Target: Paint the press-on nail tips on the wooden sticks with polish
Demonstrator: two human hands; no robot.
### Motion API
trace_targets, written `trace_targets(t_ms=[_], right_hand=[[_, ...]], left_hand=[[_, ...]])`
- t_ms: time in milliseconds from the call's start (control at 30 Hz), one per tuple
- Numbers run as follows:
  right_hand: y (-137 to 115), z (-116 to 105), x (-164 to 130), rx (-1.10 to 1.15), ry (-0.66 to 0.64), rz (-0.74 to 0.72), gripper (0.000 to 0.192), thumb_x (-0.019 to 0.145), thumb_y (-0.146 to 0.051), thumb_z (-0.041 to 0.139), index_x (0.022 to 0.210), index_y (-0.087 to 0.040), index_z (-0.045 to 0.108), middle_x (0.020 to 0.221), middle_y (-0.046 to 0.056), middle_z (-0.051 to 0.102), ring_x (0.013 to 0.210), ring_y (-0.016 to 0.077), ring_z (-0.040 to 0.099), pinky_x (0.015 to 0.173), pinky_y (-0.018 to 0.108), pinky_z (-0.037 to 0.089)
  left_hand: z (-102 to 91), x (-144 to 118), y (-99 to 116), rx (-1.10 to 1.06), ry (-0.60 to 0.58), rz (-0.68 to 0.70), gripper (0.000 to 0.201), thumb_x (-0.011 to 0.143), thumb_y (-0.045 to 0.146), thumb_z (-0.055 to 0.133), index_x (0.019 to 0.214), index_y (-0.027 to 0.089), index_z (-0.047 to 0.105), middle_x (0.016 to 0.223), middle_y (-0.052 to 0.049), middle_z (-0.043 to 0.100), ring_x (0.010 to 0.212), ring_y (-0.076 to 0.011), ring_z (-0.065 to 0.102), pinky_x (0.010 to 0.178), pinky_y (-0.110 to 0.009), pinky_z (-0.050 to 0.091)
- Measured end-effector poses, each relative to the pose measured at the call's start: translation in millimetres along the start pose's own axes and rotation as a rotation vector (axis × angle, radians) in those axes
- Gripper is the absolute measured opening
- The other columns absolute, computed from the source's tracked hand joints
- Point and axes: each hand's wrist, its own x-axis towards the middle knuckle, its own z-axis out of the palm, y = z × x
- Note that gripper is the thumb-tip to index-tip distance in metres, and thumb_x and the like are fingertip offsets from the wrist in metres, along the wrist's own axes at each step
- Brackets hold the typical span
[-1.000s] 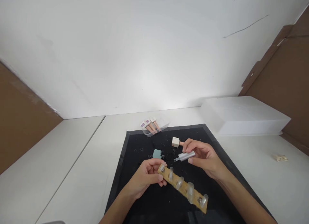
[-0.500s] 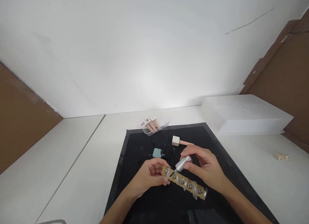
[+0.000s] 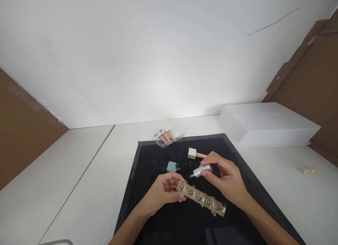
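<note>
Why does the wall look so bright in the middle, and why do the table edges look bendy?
Head view: light pools on the white wall just above the table, fading outward; the wide lens bows the edges and the white box; the hands and black mat look sharp.

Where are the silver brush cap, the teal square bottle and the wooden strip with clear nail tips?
Silver brush cap [image 3: 201, 171], head view, middle of its metal barrel.
Teal square bottle [image 3: 172, 166], head view, centre of its top face.
Wooden strip with clear nail tips [image 3: 202, 199], head view, mid-length on the wood.
</note>
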Motion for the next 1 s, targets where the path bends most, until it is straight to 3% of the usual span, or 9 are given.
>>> trace_targets(t_ms=[167,400,600,800,1000], right_hand=[[-3.2,1.6,0.6,0.067,-0.135,-0.051,0.012,0.078,-0.018,0.066,0.087,-0.025,0.063,0.065,-0.001,0.053,0.061,0.0175,0.049,0.060,0.032,0.042],[0.0,-0.7,-0.5,-0.016,0.000,0.000,0.013,0.078,-0.014,0.064,0.085,-0.024,0.062,0.068,-0.002,0.048,0.059,0.0156,0.046,0.055,0.029,0.039],[-1.7,0.3,0.5,0.062,-0.106,-0.032,0.009,0.079,-0.017,0.065,0.084,-0.024,0.062,0.064,-0.002,0.049,0.062,0.0175,0.047,0.065,0.034,0.041],[-0.7,-0.9,1.0,-0.027,0.001,0.025,0.012,0.077,-0.014,0.064,0.084,-0.024,0.063,0.067,-0.002,0.047,0.058,0.0155,0.046,0.055,0.028,0.038],[-3.8,0.8,0.0,-0.016,-0.069,-0.016,0.009,0.078,-0.020,0.064,0.086,-0.024,0.065,0.064,-0.001,0.052,0.060,0.0172,0.048,0.060,0.031,0.042]], left_hand=[[-0.2,0.7,-0.7,-0.018,-0.007,0.012,0.028,0.062,0.013,0.077,0.086,0.015,0.063,0.072,-0.001,0.068,0.063,-0.0100,0.062,0.058,-0.019,0.048],[0.6,0.2,1.3,0.002,0.008,0.006,0.029,0.061,0.013,0.077,0.086,0.015,0.062,0.074,-0.001,0.068,0.062,-0.0101,0.063,0.057,-0.019,0.048],[2.2,-0.9,2.5,0.008,0.003,0.002,0.029,0.061,0.013,0.077,0.086,0.014,0.062,0.071,-0.001,0.068,0.061,-0.0102,0.062,0.057,-0.019,0.048],[4.0,-2.5,5.6,0.017,0.029,-0.001,0.029,0.061,0.013,0.077,0.086,0.014,0.062,0.074,-0.001,0.068,0.062,-0.0099,0.062,0.058,-0.020,0.049],[2.1,-0.6,2.6,0.029,0.017,0.010,0.029,0.062,0.012,0.076,0.087,0.014,0.062,0.072,0.000,0.067,0.062,-0.0092,0.060,0.059,-0.020,0.048]])
